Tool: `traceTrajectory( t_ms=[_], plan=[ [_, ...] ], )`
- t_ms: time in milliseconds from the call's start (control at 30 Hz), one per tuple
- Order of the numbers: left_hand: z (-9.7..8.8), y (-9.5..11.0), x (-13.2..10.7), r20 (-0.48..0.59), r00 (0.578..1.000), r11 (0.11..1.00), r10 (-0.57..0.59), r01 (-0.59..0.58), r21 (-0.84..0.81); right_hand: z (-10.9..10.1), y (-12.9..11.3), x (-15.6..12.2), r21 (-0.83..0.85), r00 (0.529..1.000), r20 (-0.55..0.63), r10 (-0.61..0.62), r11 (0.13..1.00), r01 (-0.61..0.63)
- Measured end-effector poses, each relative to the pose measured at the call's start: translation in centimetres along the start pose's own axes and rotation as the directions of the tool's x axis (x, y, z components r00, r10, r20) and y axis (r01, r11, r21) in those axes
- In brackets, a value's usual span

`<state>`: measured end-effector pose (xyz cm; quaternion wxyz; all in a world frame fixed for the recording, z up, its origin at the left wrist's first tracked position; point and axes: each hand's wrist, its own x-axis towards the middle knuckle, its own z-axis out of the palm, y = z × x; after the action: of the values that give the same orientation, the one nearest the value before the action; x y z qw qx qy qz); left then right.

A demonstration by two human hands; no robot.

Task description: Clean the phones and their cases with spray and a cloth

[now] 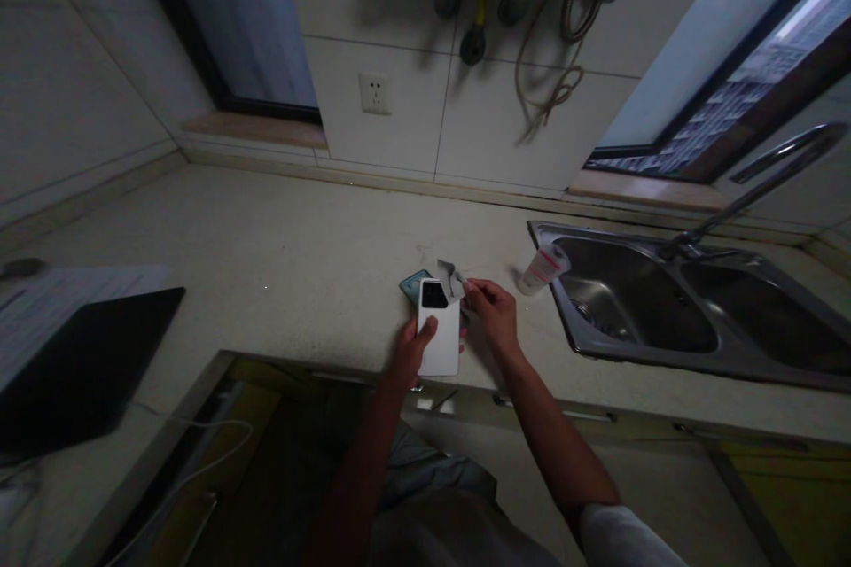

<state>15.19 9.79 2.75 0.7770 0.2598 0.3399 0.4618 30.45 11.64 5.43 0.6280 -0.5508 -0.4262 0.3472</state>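
Note:
My left hand grips a white smartphone, its back facing up and the thumb lying across it. A dark camera block shows at the phone's upper end. My right hand pinches a small greyish-white wipe or cloth between thumb and fingers, over the phone's upper right corner. Whether it touches the camera block I cannot tell. Behind the phone, a blue-green packet lies on the counter, partly covered by the phone.
A clear plastic cup with red marking stands by the metal sink, whose faucet arches at the right. On the left lie a black laptop, printed papers and a white cable. A wall socket is ahead.

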Motion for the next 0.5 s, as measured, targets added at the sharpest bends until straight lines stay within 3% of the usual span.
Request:
traceTrajectory(
  t_ms=[100,200,367,500],
  plan=[
    [-0.2,-0.1,0.7,-0.213,0.975,0.998,0.059,-0.059,0.007,0.3,0.2,-1.8,-0.081,0.996,0.076,-0.043,0.996,0.049],
    [-0.5,-0.1,1.3,-0.337,0.938,0.996,0.085,-0.09,0.002,0.6,0.2,-4.1,-0.217,0.967,0.185,-0.176,0.952,0.215],
    [-0.2,-0.1,1.6,-0.428,0.891,0.987,0.154,-0.162,0.02,0.4,-0.5,-7.1,-0.314,0.883,0.241,-0.403,0.828,0.464],
    [0.6,0.1,1.3,-0.376,0.868,0.944,0.324,-0.321,0.073,-0.2,-1.0,-8.9,-0.35,0.828,0.266,-0.493,0.751,0.56]
  ],
)
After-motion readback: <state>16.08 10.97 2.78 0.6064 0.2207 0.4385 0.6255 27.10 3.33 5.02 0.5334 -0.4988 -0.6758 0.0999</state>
